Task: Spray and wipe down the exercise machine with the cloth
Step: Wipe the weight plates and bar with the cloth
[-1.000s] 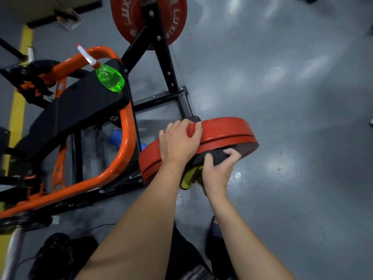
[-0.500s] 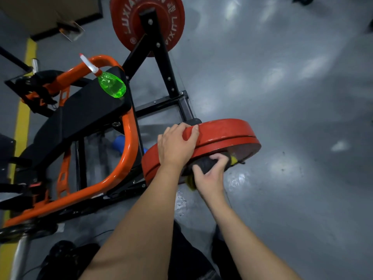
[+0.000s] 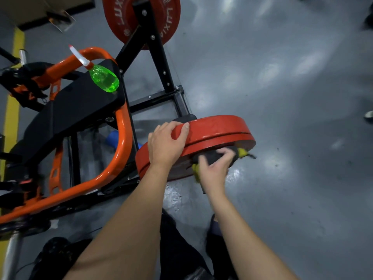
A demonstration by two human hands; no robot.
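My left hand point(image 3: 167, 146) grips red weight plate point(image 3: 218, 129) rim; right hand point(image 3: 214, 169) holds cloth point(image 3: 240, 152) at plate's 5 o'clock.

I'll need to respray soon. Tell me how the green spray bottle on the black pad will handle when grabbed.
The translucent green plastic spray bottle looks liquid-filled, so probably weighty for its size. Its rounded, glossy body sits near the corner of the black padded seat, so a nudge might roll or tip it off.
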